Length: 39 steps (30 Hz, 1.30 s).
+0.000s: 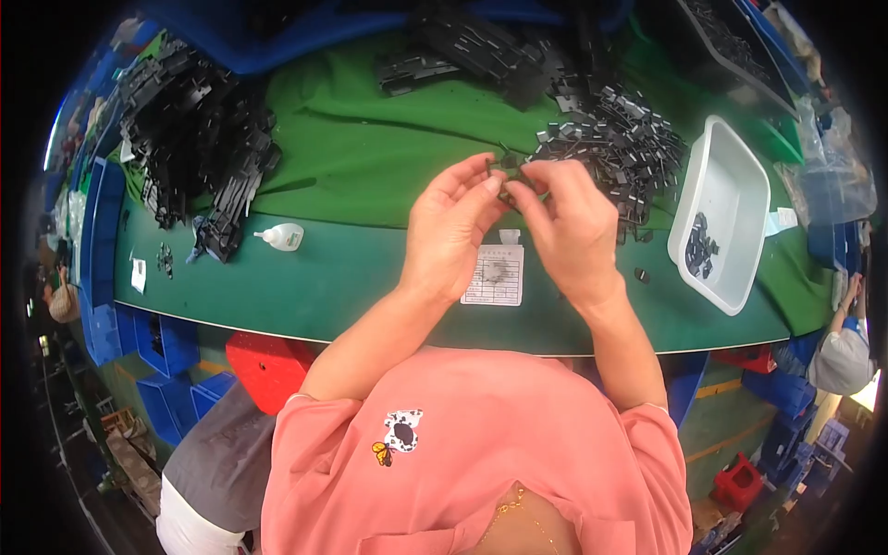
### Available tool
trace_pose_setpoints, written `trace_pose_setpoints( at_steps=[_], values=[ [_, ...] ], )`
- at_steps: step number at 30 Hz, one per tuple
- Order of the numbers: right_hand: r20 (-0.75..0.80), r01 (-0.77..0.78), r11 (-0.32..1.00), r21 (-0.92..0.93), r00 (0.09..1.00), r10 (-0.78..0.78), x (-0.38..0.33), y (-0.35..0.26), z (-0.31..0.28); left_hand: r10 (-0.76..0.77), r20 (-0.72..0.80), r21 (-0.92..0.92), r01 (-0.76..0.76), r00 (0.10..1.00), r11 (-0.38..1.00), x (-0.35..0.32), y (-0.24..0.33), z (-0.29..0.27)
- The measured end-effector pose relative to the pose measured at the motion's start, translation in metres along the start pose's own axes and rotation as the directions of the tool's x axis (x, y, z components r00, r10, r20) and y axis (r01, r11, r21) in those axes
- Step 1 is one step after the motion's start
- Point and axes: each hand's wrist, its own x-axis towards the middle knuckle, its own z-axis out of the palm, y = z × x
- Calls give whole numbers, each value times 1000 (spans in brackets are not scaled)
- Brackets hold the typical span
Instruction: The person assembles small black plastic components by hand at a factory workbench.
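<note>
Above the middle of the green table [361, 287], my left hand [442, 231] and my right hand [575, 227] meet at the fingertips. Between them they pinch a small black plastic part [504, 172]. Both hands are closed on it, and the fingers hide much of its shape. Just beyond my right hand lies a heap of small black plastic pieces [620, 153]. Under my hands rests a printed paper form [502, 289] with a dark smudge, and a small white object [510, 237] sits at its upper edge.
A white plastic basin [745, 199] with a few black pieces stands at right. Long black plastic parts [185, 129] are heaped at left, more [481, 55] at the back. A small white bottle [284, 237] lies left of centre. Green cloth [342, 157] wrinkles across the table's far half.
</note>
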Motion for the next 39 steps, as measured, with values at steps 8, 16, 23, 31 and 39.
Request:
trace_pose_setpoints(
  at_steps=[8,16,23,31,39],
  values=[
    [9,161,986,34,987,-162,-5,-6,11,18,12,-71,-17,1000,997,-11,9,-4],
    [112,134,983,125,983,-148,-9,-18,12,40,-5,-51,-40,999,998,-17,8,-12],
    [365,-491,749,445,863,349,-4,-21,-10,-56,-7,102,57,998,993,-38,20,-26],
    [708,-690,562,456,664,241,-13,-30,-3,-83,42,107,78,996,991,-56,28,-33],
    [792,-833,429,349,507,340,-33,-59,-4,-223,329,437,61,918,897,-91,50,-45]
  ],
)
